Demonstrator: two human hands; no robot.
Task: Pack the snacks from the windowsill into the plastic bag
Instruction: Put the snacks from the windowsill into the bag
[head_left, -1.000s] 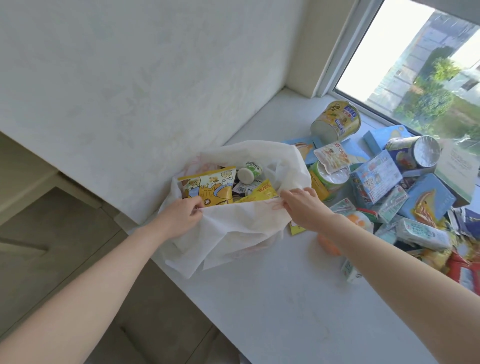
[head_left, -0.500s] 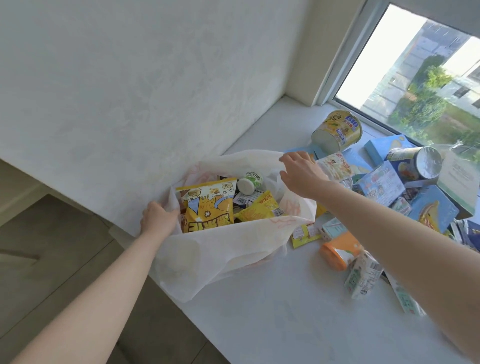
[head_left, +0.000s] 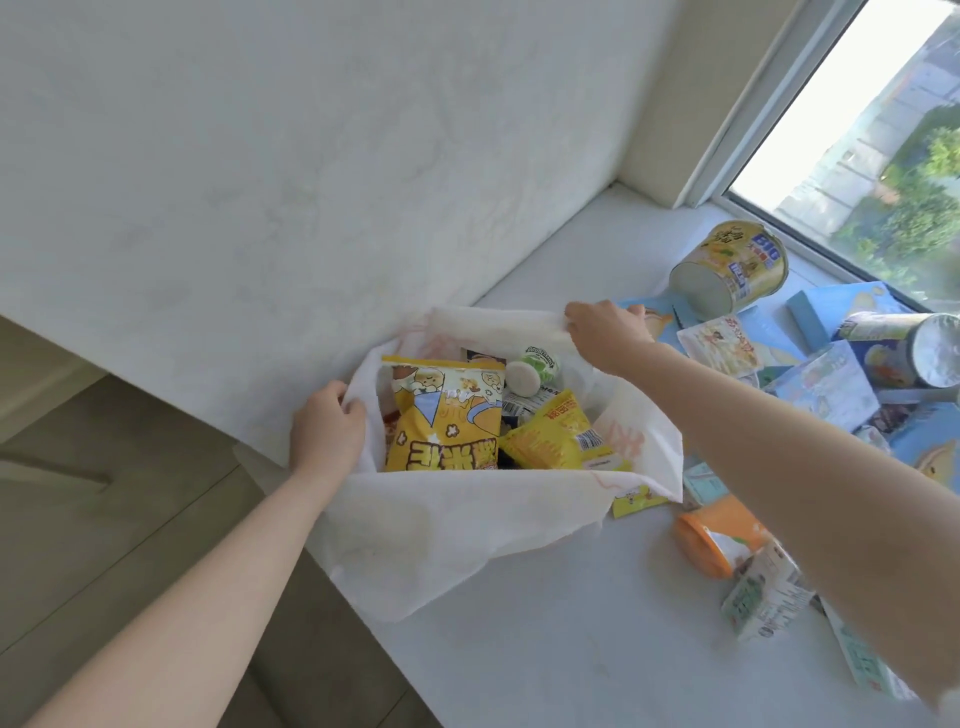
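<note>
A white plastic bag (head_left: 457, 525) lies open at the windowsill's left end, against the wall. My left hand (head_left: 327, 426) grips its left rim. My right hand (head_left: 605, 330) pinches the far rim and holds it up. Inside the bag I see a yellow popcorn packet (head_left: 447, 415), a smaller yellow packet (head_left: 556, 441) and a small white and green bottle (head_left: 532, 371). More snacks lie loose on the sill to the right: a yellow tub (head_left: 732, 270) on its side, a blue can (head_left: 904, 356), an orange pouch (head_left: 717, 535) and a small carton (head_left: 763, 592).
The white windowsill (head_left: 571, 649) runs from the wall to the window (head_left: 883, 130) at top right. Blue boxes and flat packets (head_left: 826, 389) pile up under my right forearm. The sill's front edge drops to a wooden floor (head_left: 130, 519) on the left.
Both hands let go of the bag's near rim and spread its mouth apart. The left hand moved to the left rim, the right hand to the far rim, and the contents now show.
</note>
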